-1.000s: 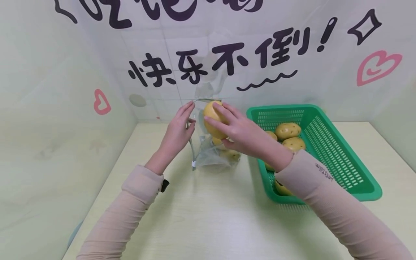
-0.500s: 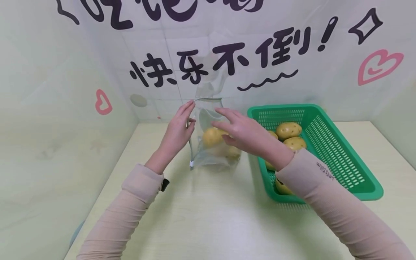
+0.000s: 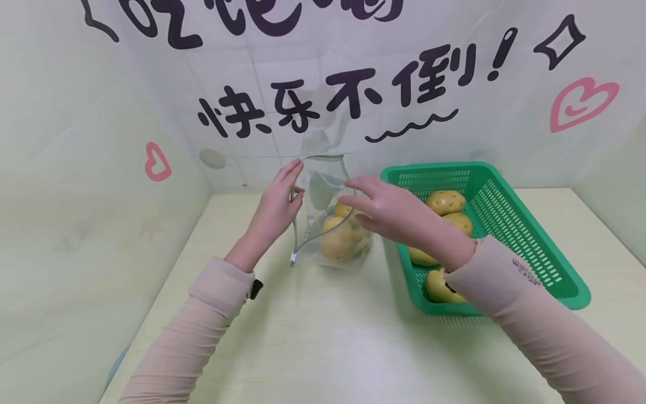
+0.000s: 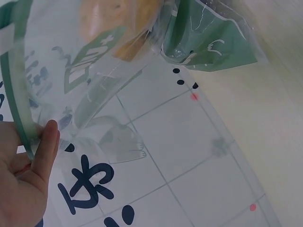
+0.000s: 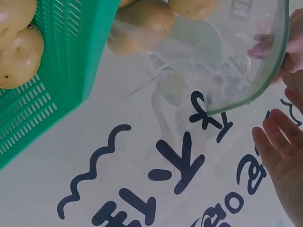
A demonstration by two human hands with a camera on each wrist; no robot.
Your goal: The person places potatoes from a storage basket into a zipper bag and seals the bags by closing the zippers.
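Note:
A clear zip bag stands with its mouth open at the back of the table, several potatoes lying in its bottom. My left hand pinches the left side of the bag's rim; the left wrist view shows the green zip strip between thumb and fingers. At the right side of the mouth, my right hand has its fingers spread and holds nothing. In the right wrist view these fingers stand just apart from the rim. A white slider hangs at the rim's near corner.
To the right of the bag stands a green plastic basket with several potatoes on its left side. My right forearm crosses over it. Behind rises a white sheet with black lettering. The pale table extends in front.
My right hand has let go of a potato at the bag's mouth, and it has dropped in among the others. The hand has then drawn slightly right. My left hand keeps its place.

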